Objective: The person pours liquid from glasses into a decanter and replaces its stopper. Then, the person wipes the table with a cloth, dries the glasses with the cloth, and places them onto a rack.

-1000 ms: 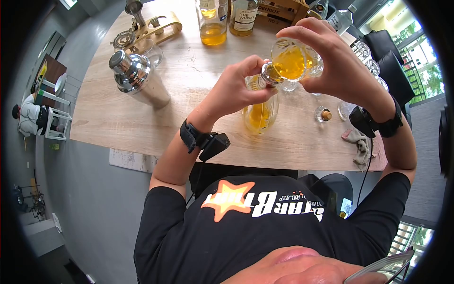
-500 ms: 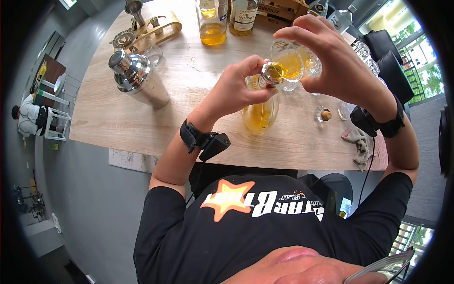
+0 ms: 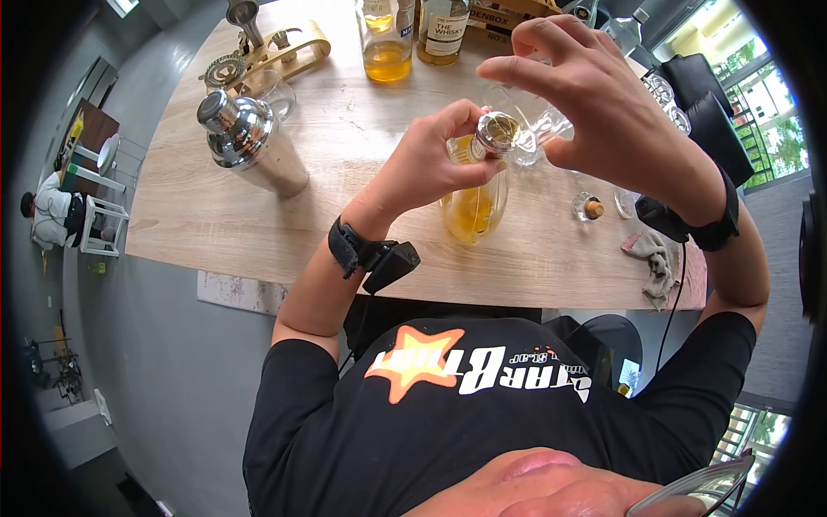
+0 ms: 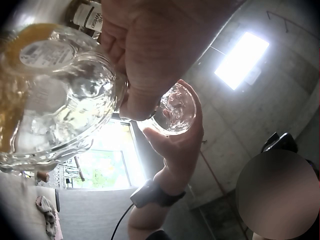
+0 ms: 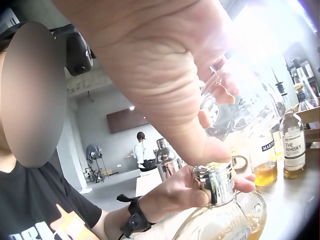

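Note:
My left hand grips the neck of a clear ribbed glass decanter, just under its shiny metal collar. Amber liquid fills part of the decanter, which leans in the left wrist view. Above and to the right, my right hand curls its thumb and fingers around a clear drinking glass. The glass is tipped on its side, its rim close to the decanter's mouth. No amber shows in that glass now. A glass stopper with a cork end lies right of the decanter.
A steel cocktail shaker stands left on the wooden table. Behind are a wooden bar-tool stand, an amber-filled bottle and a whisky bottle. A cloth lies near the front right edge, with glasses farther back.
Amber liquid has run from the drinking glass into the decanter, and the glass now looks drained. My right hand has tipped the glass further; the left hand has stayed on the neck.

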Motion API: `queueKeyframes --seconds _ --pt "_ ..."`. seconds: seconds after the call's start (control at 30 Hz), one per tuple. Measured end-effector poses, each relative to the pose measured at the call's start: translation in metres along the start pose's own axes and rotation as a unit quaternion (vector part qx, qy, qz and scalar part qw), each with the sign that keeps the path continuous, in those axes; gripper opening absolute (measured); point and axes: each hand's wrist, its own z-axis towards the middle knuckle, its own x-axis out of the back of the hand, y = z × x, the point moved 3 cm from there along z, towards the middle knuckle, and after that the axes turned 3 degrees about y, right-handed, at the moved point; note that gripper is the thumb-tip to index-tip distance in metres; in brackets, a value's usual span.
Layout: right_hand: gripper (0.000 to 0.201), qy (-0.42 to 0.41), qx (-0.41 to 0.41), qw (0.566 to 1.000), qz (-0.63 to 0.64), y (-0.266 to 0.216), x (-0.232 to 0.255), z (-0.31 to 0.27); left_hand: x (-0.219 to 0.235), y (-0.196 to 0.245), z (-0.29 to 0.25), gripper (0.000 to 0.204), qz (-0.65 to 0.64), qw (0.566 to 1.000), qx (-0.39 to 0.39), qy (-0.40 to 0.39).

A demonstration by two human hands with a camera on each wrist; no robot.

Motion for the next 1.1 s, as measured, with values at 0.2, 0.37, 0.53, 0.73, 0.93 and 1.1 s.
queueKeyframes --seconds 0.2,0.37,0.53,0.73,0.93,1.1 --pt "0.059 -0.042 0.065 0.997 -0.028 -0.011 0.020 0.015 0.001 -0.003 0.000 0.035 -0.006 1.000 0.003 0.001" --pt "0.067 0.036 0.073 0.993 -0.089 -0.031 0.004 0.011 0.002 0.002 -0.001 0.038 0.002 0.999 0.049 -0.003" --pt "0.044 0.078 0.103 0.979 -0.160 -0.048 -0.005 0.011 0.000 -0.005 0.001 0.034 -0.050 0.999 0.015 0.008" --pt "0.056 0.076 0.089 0.987 -0.108 -0.037 0.007 0.008 0.000 0.001 -0.001 0.034 -0.029 1.000 0.001 0.008" --pt "0.081 0.074 -0.034 0.986 0.142 0.030 -0.035 -0.003 -0.003 -0.006 -0.003 0.034 -0.027 0.999 -0.016 0.017" --pt "0.080 0.115 -0.267 0.887 0.359 0.063 -0.106 0.003 -0.004 -0.003 -0.002 0.030 -0.031 0.999 -0.019 0.021"
